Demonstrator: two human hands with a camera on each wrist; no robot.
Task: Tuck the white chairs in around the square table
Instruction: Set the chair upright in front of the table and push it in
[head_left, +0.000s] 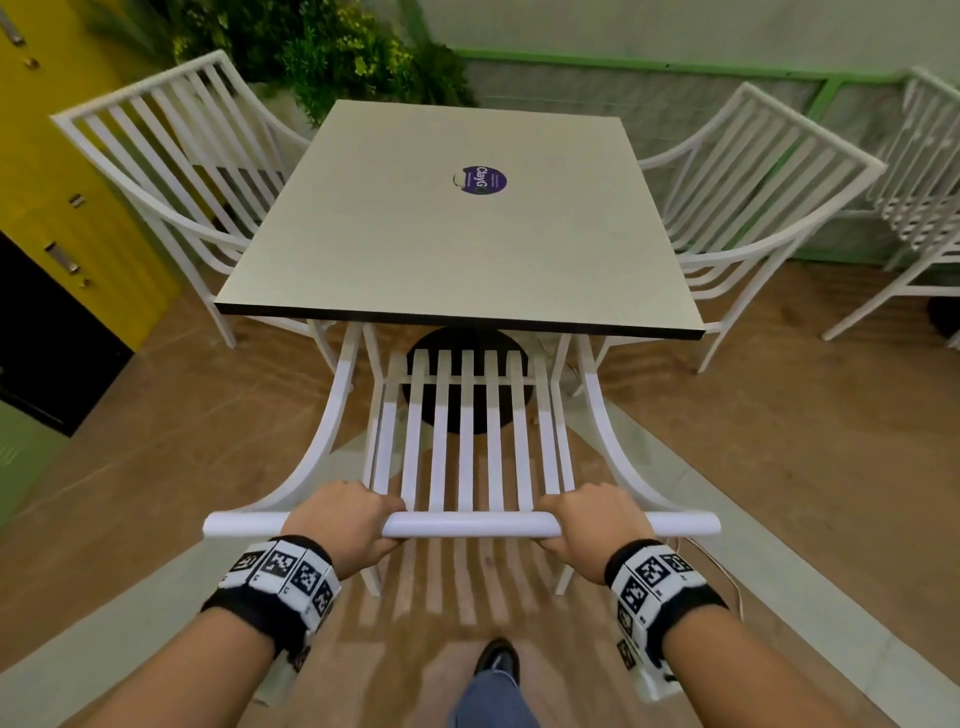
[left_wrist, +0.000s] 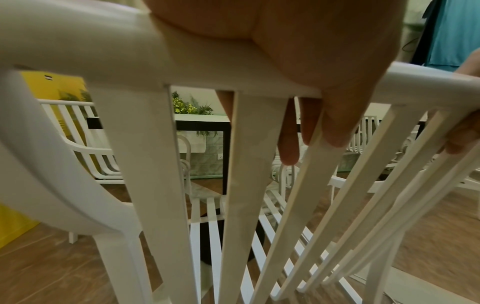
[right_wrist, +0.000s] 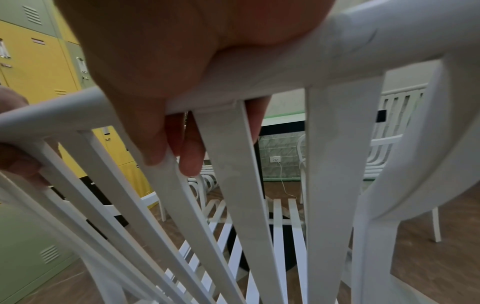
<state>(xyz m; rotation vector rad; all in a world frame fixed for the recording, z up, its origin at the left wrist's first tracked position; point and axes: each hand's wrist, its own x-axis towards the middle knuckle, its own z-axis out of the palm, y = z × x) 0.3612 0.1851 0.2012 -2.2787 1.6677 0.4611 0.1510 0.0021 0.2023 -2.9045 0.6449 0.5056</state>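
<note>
Both hands, left hand (head_left: 347, 525) and right hand (head_left: 592, 527), grasp the top rail of the white slatted plastic chair (head_left: 467, 447) at lower centre, its seat partly under the beige square table (head_left: 457, 234).

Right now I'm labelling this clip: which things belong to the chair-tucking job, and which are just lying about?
Job:
square beige table
white slatted chair held at its top rail
left hand
right hand
white chair at table's left
white chair at table's right

Lying about:
yellow lockers
green plants
stacked white chairs
</note>
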